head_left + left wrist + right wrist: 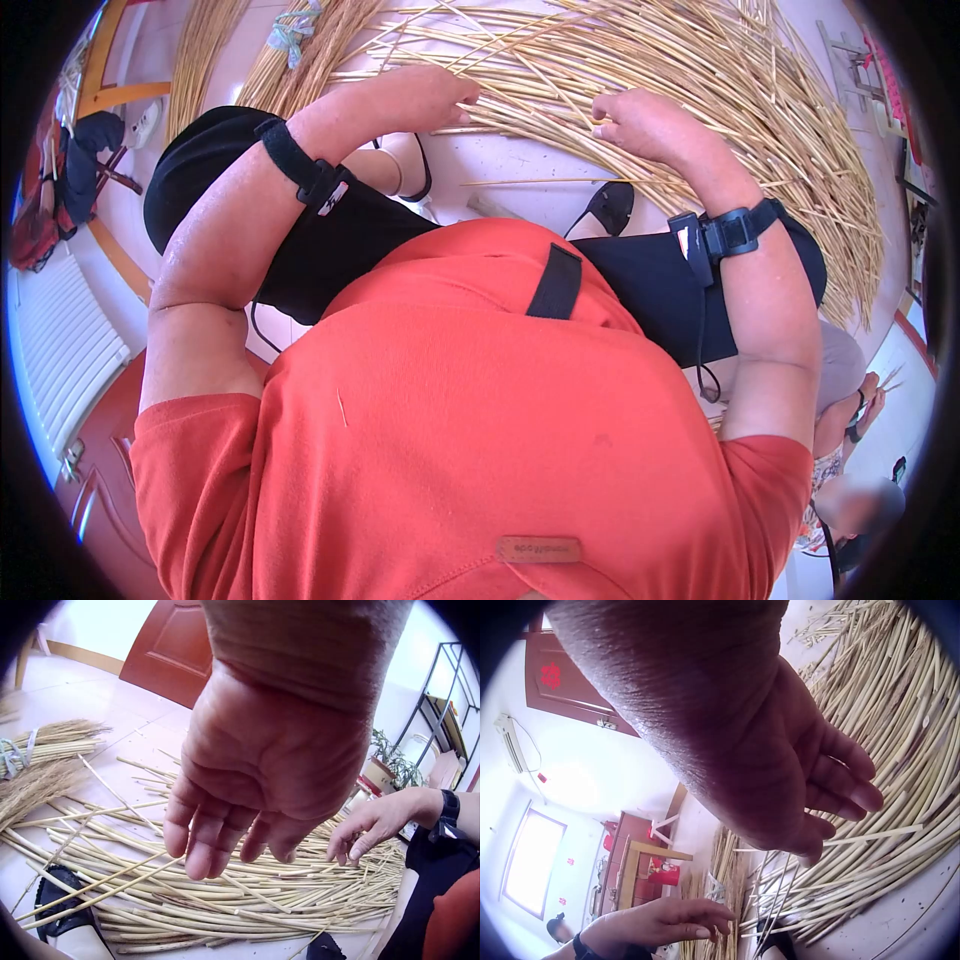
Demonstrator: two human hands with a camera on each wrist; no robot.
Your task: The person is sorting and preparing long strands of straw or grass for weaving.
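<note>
Two hands: left hand (425, 98) and right hand (640, 125) are both loose-fingered, fingertips on the straw stalks (225, 900), gripping nothing visible.
Where: the stalks fan across the floor (530, 155), under and beyond both hands.
Doing it well: probably tease one stalk free by fingertip — without dragging its neighbours.
Count: stalks too many to number; one tied bundle (45, 746) — left of the left hand.

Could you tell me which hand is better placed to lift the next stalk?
Probably the right hand: a single stalk crosses its fingertips. The left hand hangs loosely curled over the stalk pile, holding nothing.
</note>
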